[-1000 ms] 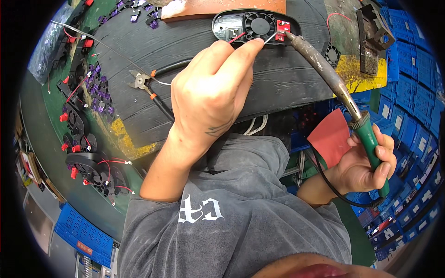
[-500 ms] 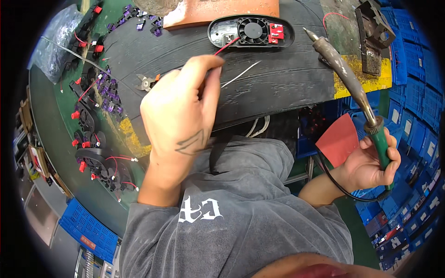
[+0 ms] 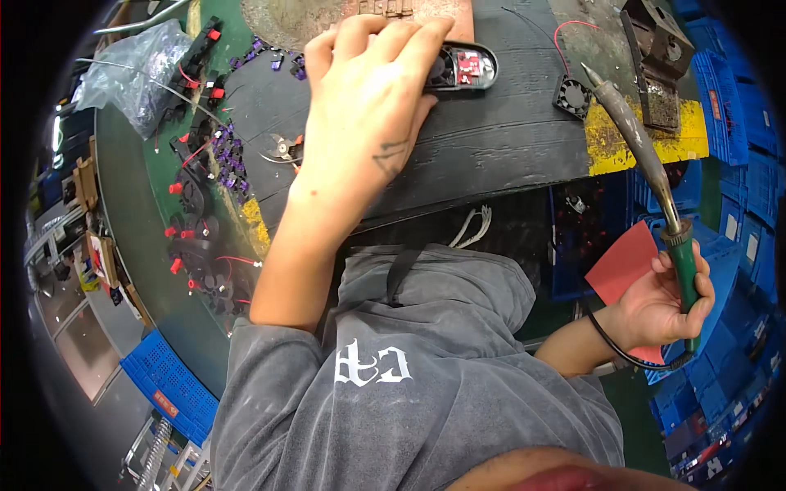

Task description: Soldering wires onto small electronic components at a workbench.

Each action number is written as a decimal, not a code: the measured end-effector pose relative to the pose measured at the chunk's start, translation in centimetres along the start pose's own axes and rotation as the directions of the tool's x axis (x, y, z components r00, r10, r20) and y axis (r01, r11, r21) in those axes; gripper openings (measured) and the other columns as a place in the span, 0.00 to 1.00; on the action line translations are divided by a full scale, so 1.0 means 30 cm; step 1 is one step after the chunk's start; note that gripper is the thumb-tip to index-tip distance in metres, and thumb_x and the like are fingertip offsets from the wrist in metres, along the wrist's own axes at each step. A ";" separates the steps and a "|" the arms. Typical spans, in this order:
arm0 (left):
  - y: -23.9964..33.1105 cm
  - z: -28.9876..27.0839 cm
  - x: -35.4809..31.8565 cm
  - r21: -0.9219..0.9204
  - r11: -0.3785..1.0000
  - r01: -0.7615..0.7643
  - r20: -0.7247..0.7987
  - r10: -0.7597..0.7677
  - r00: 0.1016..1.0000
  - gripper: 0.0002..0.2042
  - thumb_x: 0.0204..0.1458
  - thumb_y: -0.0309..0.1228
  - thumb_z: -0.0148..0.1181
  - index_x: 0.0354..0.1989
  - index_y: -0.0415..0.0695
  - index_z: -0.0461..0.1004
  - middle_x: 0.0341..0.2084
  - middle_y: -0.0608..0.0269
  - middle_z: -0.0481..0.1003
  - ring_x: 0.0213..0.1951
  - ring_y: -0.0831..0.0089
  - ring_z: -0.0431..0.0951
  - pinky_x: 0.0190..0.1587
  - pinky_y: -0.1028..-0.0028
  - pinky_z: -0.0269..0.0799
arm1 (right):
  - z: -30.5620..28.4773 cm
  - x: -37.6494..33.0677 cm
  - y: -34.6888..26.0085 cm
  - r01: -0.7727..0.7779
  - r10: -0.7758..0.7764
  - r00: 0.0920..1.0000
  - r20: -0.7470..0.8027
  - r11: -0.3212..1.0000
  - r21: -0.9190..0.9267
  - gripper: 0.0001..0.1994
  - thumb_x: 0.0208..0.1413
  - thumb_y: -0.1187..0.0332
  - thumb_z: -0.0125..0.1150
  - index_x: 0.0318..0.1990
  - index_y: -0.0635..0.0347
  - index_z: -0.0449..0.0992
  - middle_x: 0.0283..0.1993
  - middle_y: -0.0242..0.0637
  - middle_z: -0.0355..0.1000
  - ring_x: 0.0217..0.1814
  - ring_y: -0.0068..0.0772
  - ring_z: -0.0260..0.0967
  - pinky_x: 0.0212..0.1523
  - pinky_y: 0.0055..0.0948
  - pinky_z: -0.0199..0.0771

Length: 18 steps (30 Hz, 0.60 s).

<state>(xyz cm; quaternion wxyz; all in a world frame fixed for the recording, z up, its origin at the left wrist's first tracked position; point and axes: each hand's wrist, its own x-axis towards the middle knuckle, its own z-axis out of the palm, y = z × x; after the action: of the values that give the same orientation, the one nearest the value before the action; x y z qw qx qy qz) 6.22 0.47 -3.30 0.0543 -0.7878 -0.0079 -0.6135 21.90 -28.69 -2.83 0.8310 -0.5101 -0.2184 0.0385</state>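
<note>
My left hand point(image 3: 368, 90) reaches over the left part of a black oval fan housing point(image 3: 493, 67), with its fingers on the far side and thumb at the near edge. It hides most of the fan inside. A small red circuit board point(image 3: 469, 69) shows at the housing's right end. My right hand point(image 3: 667, 299) is closed around the green handle of a soldering iron point(image 3: 634, 135), held off the table's right side with its tip pointing up and left. Near that tip lies a small loose black fan point(image 3: 572, 96) with a red wire.
Side cutters point(image 3: 284, 150) lie left of my left wrist, beside scattered purple parts point(image 3: 232, 164). Black housings with red pieces point(image 3: 192, 196) line the left side, below a clear plastic bag point(image 3: 143, 74). A rusty metal stand point(image 3: 659, 57) is at the back right. Blue crates point(image 3: 741, 155) stand beyond.
My left hand has moved away and right, from the red wire in front of the housing onto the housing itself. The soldering iron stays in my right hand; the view has shifted slightly.
</note>
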 end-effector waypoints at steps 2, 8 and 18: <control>0.069 -0.094 0.100 0.290 0.925 0.244 0.794 -0.375 0.479 0.34 0.35 0.30 0.68 0.58 0.48 0.67 0.46 0.62 0.72 0.50 0.59 0.68 0.54 0.62 0.56 | -0.030 0.003 -0.006 0.012 -0.013 1.000 -0.023 0.999 -0.042 0.20 0.61 0.57 0.42 0.37 0.63 0.78 0.43 0.55 0.74 0.26 0.46 0.74 0.28 0.32 0.77; 0.106 -0.066 0.072 0.171 0.893 0.416 0.763 -0.387 0.518 0.34 0.32 0.30 0.68 0.55 0.42 0.67 0.44 0.59 0.71 0.51 0.58 0.66 0.57 0.59 0.54 | -0.106 0.015 -0.005 0.056 -0.057 0.998 -0.039 0.998 -0.036 0.21 0.61 0.57 0.41 0.39 0.68 0.76 0.44 0.56 0.74 0.30 0.44 0.75 0.32 0.31 0.79; 0.306 -0.174 0.271 -0.193 0.655 0.731 0.781 -0.348 0.518 0.40 0.28 0.27 0.72 0.57 0.38 0.63 0.40 0.57 0.70 0.43 0.58 0.71 0.46 0.64 0.62 | -0.122 0.030 -0.019 0.044 -0.099 0.977 -0.189 0.960 -0.275 0.21 0.61 0.58 0.40 0.37 0.71 0.72 0.40 0.57 0.74 0.27 0.44 0.74 0.31 0.30 0.80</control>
<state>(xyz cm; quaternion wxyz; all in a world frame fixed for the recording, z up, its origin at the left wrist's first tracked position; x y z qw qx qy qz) 3.91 -9.59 5.12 -0.3613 -0.8927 -0.1228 -0.2398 24.09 -31.73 -3.46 0.7726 -0.6114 -0.1547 -0.0735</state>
